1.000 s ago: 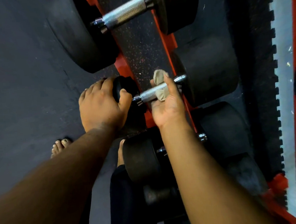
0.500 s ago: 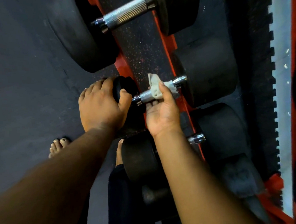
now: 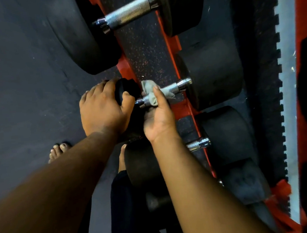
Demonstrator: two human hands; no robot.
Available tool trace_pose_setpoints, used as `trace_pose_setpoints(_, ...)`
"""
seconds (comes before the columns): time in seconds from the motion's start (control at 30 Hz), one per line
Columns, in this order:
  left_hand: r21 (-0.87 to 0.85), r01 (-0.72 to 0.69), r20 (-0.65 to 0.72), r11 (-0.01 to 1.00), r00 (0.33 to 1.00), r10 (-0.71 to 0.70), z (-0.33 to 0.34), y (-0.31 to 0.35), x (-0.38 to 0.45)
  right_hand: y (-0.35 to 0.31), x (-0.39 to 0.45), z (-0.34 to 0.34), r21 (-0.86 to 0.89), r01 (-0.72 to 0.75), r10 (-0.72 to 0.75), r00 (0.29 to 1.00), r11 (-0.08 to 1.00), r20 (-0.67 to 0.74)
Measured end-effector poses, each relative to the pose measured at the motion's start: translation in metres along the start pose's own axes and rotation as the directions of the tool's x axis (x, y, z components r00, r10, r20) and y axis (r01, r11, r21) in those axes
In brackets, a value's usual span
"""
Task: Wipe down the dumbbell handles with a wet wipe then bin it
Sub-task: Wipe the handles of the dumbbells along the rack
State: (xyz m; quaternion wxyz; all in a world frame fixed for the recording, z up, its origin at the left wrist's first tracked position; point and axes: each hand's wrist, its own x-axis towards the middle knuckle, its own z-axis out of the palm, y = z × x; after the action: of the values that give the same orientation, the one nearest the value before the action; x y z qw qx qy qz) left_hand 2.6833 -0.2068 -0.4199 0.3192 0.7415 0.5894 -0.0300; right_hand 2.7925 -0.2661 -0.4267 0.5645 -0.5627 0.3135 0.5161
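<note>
- left hand (image 3: 101, 109): palm down, fingers curled over dumbbell head (image 3: 124, 91), forearm extended
- right hand (image 3: 158, 116): palm up, fingers wrapped round wipe (image 3: 152, 93) on handle (image 3: 172, 88), thumb on top

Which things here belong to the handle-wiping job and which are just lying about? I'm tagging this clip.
In the job:
- wet wipe, wrapped on the handle
- middle dumbbell's handle
- right hand, holding the wipe
- left hand, gripping that dumbbell's near head
- large dumbbell's handle and lower dumbbell's handle, if unwiped

Just there:
- red rack
- dark floor
</note>
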Motion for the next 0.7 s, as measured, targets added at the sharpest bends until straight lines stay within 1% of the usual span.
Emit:
trace_pose_setpoints(0.07,0.008,-0.004,0.011,1.0,1.0,0.004,0.001,-0.003,0.0,-0.002,0.01,0.004,-0.124,-0.026,0.025,1.0,0.992,-0.011)
trace_pose_setpoints(0.13,0.007,-0.008,0.009,1.0,1.0,0.008,0.002,-0.002,0.001,-0.004,0.017,0.005,-0.241,0.01,-0.019,0.999,0.97,-0.035)
trace_pose_setpoints(0.27,0.004,-0.019,-0.003,1.0,1.0,0.019,0.002,-0.001,0.002,0.01,0.008,-0.002,-0.292,0.109,-0.147,0.983,0.95,-0.113)
trace_pose_setpoints(0.3,0.007,-0.02,-0.003,1.0,1.0,0.02,0.002,-0.001,0.002,0.014,0.005,-0.005,-0.36,0.111,-0.17,0.976,0.926,-0.136)
trace_pose_setpoints(0.33,0.008,-0.023,-0.003,1.0,1.0,0.023,0.002,0.0,0.002,0.016,-0.002,-0.008,-0.47,0.107,-0.202,0.967,0.876,-0.155)
trace_pose_setpoints(0.37,0.012,-0.024,-0.003,1.0,1.0,0.024,0.001,-0.001,0.002,0.017,-0.008,-0.012,-0.579,0.102,-0.234,0.959,0.809,-0.159)
trace_pose_setpoints(0.43,0.019,-0.028,-0.005,0.999,1.0,0.028,0.001,-0.001,0.0,0.016,-0.023,-0.023,-0.733,0.114,-0.304,0.944,0.671,-0.132)
trace_pose_setpoints(0.53,0.043,-0.043,-0.008,0.998,0.999,0.044,0.002,-0.003,0.0,0.012,-0.05,-0.056,-0.856,0.194,-0.375,0.927,0.48,0.0)
trace_pose_setpoints(0.57,0.049,-0.055,-0.009,0.997,0.998,0.055,0.003,-0.003,-0.002,0.011,-0.059,-0.073,-0.884,0.237,-0.419,0.907,0.404,0.052)
trace_pose_setpoints(0.6,0.047,-0.065,-0.012,0.997,0.998,0.066,0.004,-0.003,-0.006,0.007,-0.067,-0.09,-0.915,0.284,-0.474,0.872,0.287,0.122)
trace_pose_setpoints(0.63,0.042,-0.083,-0.018,0.996,0.996,0.084,0.006,-0.002,-0.013,0.001,-0.073,-0.107,-0.936,0.325,-0.513,0.83,0.132,0.216)
trace_pose_setpoints(0.67,0.045,-0.116,-0.02,0.992,0.993,0.117,0.009,-0.002,-0.027,-0.004,-0.079,-0.127,-0.932,0.36,-0.517,0.791,-0.04,0.327)
trace_pose_setpoints(0.7,0.056,-0.152,-0.014,0.987,0.988,0.153,0.013,-0.002,-0.043,-0.008,-0.081,-0.146,-0.9,0.375,-0.457,0.776,-0.221,0.435)
